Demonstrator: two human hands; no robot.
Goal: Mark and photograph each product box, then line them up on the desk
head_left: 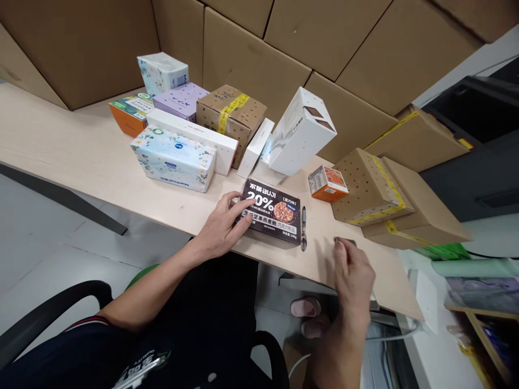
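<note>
A black snack box (267, 213) with white "20%" lettering and a cookie picture lies flat near the table's front edge. Across its left end rests my left hand (225, 224), the fingers apart, thumb and forefinger on the printed top. Close along the box's right side is a pen (304, 229), dark and see-through. My right hand (352, 267) is over the table's right part, apart from the box, with its fingers closed in a pinch. A small dark edge (344, 241) shows at its fingertips; the hand hides most of it, so I cannot make out its kind.
Behind the snack box stand a tissue pack (174, 158), a brown taped carton (231, 116), a tall white box (302, 132) and a purple box (179, 101). A small orange box (328, 183) is beside stacked cartons (373, 186) at right. Large cardboard boxes (255, 51) line the back.
</note>
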